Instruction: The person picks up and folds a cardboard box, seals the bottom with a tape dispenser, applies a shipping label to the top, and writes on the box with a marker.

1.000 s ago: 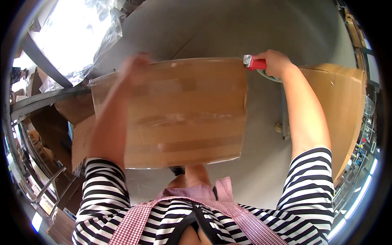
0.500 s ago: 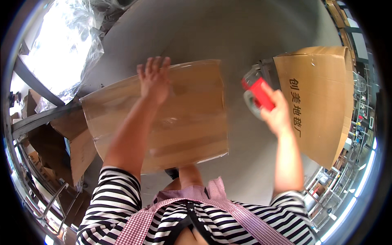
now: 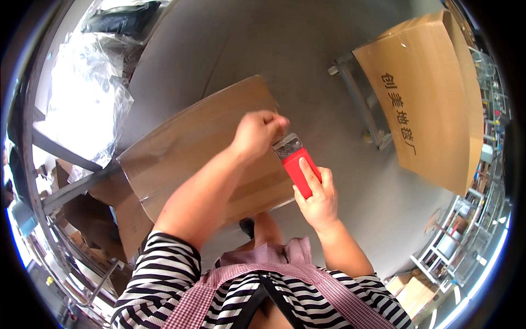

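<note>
My right hand [image 3: 319,200] grips a red tape dispenser [image 3: 298,169], with the thumb laid along its top. A clear guard with a toothed edge forms the dispenser's front end. My left hand [image 3: 258,132] is closed in a pinch right beside that edge. What its fingertips hold, if anything, is too small and blurred to make out. Below both hands lies a brown cardboard box [image 3: 186,159], its top face toward me and glossy strips along its edges. The left forearm crosses over the box and hides part of it.
A large printed cardboard carton [image 3: 427,104] stands at the right, near a metal frame leg [image 3: 359,98]. To the left are clear plastic wrap [image 3: 90,82], a metal rail [image 3: 74,192] and an opened carton [image 3: 129,214]. A wire rack [image 3: 452,238] stands far right.
My left hand has left the box's far edge and moved right, closing its fingers. The tape dispenser has come left and nearer to that hand. The view has shifted and turned slightly.
</note>
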